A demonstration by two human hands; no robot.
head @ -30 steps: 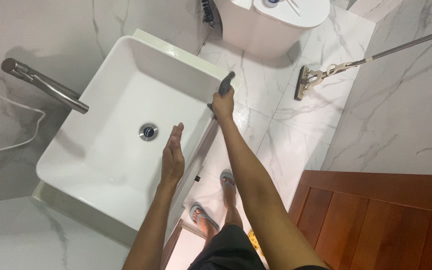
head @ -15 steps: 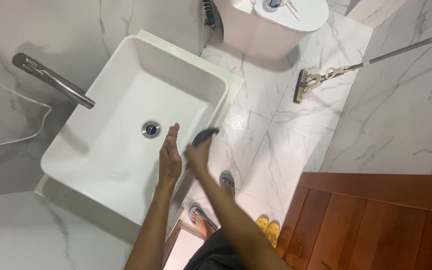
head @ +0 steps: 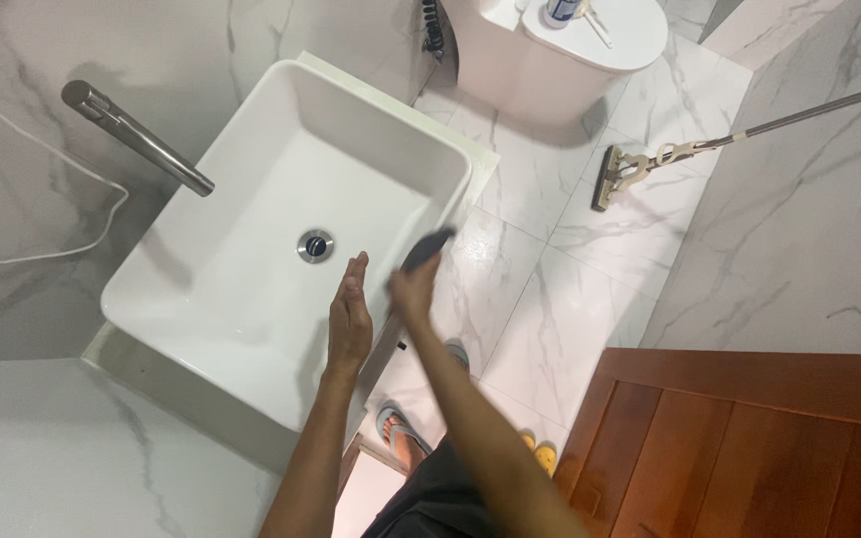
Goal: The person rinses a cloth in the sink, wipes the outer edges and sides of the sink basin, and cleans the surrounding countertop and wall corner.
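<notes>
The right hand point(head: 413, 291) is clamped around the lower end of a dark grey cloth point(head: 429, 249), fingers curled shut on it. The cloth sticks out past the knuckles, up and away from the person, so its long axis runs from the hand toward the far right rim of the sink point(head: 251, 329); its free tip points at that rim and hangs just over the edge, though whether it touches the rim is hard to tell, as the cloth is blurred.

Just to the left of the right hand, close but apart from it, the left hand point(head: 349, 317) is held flat and open, fingers together and straight, palm turned toward the right hand. It holds nothing and hovers above the near right part of the basin. The right hand is the nearer of the two to the cloth, being the one gripping it.

Beyond the left hand's fingertips lies the round metal drain point(head: 316, 245) in the basin floor. Farther left, a metal faucet point(head: 142, 139) reaches out from the marble wall over the sink. Below the hands, a foot in a sandal point(head: 403, 434) stands on the tiled floor. Well off to the right a mop point(head: 650, 164) lies on the floor, a toilet point(head: 560, 50) stands beyond it, and a wooden door point(head: 749, 438) is at the near right.
</notes>
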